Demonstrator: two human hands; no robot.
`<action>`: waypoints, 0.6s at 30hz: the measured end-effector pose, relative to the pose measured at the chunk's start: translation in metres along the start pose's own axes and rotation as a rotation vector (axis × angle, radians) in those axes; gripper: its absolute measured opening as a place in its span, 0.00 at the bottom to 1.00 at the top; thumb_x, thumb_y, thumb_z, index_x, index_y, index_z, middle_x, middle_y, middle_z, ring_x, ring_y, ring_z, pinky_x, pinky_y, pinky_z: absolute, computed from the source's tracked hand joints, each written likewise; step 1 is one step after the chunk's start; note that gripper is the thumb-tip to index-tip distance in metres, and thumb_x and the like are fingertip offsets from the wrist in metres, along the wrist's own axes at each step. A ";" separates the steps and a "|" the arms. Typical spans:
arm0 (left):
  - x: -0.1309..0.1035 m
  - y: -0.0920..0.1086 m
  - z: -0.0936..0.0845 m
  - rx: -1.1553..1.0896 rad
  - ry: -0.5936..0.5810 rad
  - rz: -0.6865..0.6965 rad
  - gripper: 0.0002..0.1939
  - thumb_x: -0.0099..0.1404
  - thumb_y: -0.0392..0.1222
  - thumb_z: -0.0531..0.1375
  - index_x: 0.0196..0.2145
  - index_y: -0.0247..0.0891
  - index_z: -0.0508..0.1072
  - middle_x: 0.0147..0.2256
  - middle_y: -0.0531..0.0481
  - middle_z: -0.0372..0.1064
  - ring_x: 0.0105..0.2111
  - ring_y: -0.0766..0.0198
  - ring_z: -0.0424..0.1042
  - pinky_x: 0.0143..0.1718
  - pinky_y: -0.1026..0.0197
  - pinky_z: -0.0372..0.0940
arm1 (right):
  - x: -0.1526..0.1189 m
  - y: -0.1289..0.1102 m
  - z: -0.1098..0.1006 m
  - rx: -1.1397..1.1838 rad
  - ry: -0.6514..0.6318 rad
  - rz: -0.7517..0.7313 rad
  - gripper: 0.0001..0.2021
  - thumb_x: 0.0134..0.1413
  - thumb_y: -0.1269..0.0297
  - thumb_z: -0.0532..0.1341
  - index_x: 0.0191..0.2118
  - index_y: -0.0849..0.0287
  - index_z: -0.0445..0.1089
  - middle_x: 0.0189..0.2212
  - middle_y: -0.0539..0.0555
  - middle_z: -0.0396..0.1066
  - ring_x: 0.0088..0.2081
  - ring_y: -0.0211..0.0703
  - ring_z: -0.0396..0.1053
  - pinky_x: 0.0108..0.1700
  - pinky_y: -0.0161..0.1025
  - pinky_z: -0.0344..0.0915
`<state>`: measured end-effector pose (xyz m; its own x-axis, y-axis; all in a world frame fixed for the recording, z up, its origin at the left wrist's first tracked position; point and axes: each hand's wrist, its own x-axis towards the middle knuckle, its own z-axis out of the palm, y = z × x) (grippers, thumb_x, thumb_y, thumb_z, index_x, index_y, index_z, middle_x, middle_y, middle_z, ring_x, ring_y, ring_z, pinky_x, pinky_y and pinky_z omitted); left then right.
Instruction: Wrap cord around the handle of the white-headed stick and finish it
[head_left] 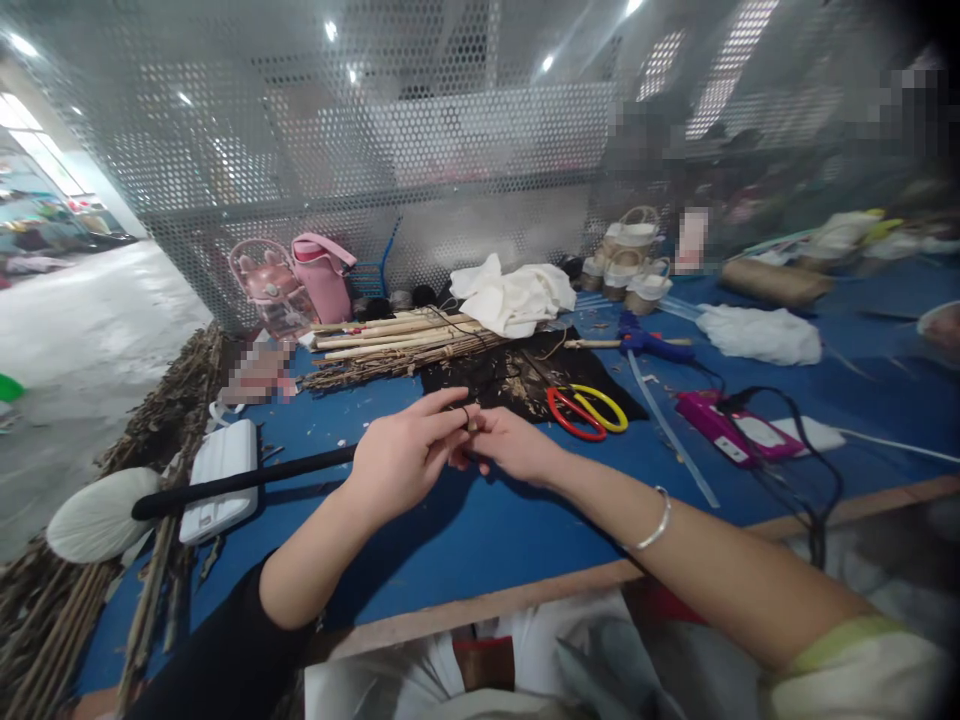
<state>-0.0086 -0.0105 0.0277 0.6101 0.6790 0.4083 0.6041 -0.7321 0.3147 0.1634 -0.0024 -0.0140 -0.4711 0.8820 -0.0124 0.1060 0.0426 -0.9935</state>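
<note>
My left hand (397, 455) is closed around a long black-wrapped rod (300, 466), held level above the table. At the rod's far left end is a rounded, pleated white head (101, 515). My right hand (514, 445) meets the left fingertips with its thumb and fingers pinched together. A thin dark strand (466, 414) loops by the left fingers; whether the right hand grips this strand or the rod's end is hidden. Beyond the right hand, scissors (586, 410) with one red and one yellow handle lie on a black cloth (487, 385) strewn with shavings.
A white plastic case (221, 480) lies under the rod. Bundled sticks (405, 340), white cloth (517, 295) and a pink bottle bag (322, 280) line the back. To the right are a blue glue gun (656, 345), a purple box (739, 428) and black cable. Dry twigs (161, 410) cover the left edge.
</note>
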 end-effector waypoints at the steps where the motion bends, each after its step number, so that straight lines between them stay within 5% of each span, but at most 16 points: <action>1: 0.000 -0.001 0.001 -0.031 -0.007 0.001 0.14 0.67 0.42 0.50 0.43 0.46 0.74 0.51 0.53 0.68 0.46 0.64 0.70 0.40 0.66 0.64 | -0.005 -0.001 0.006 -0.034 0.023 0.038 0.09 0.52 0.64 0.55 0.26 0.63 0.67 0.22 0.51 0.68 0.23 0.34 0.64 0.21 0.29 0.58; 10: 0.002 0.000 0.004 -0.161 0.019 -0.117 0.11 0.63 0.43 0.56 0.42 0.47 0.75 0.44 0.56 0.74 0.43 0.64 0.73 0.43 0.65 0.66 | -0.052 -0.018 0.013 -0.813 0.349 -0.254 0.11 0.59 0.66 0.53 0.34 0.58 0.73 0.30 0.53 0.74 0.32 0.40 0.70 0.34 0.34 0.61; 18: 0.002 0.000 0.001 -0.186 -0.004 -0.108 0.11 0.63 0.43 0.56 0.41 0.47 0.76 0.41 0.53 0.74 0.40 0.65 0.72 0.41 0.65 0.65 | -0.039 -0.029 -0.008 -0.958 0.467 -0.467 0.08 0.57 0.67 0.57 0.35 0.58 0.74 0.29 0.53 0.74 0.33 0.40 0.69 0.35 0.34 0.61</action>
<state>-0.0068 -0.0097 0.0274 0.5489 0.7542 0.3604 0.5612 -0.6521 0.5098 0.1859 -0.0341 0.0161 -0.2918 0.7658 0.5731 0.7198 0.5704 -0.3956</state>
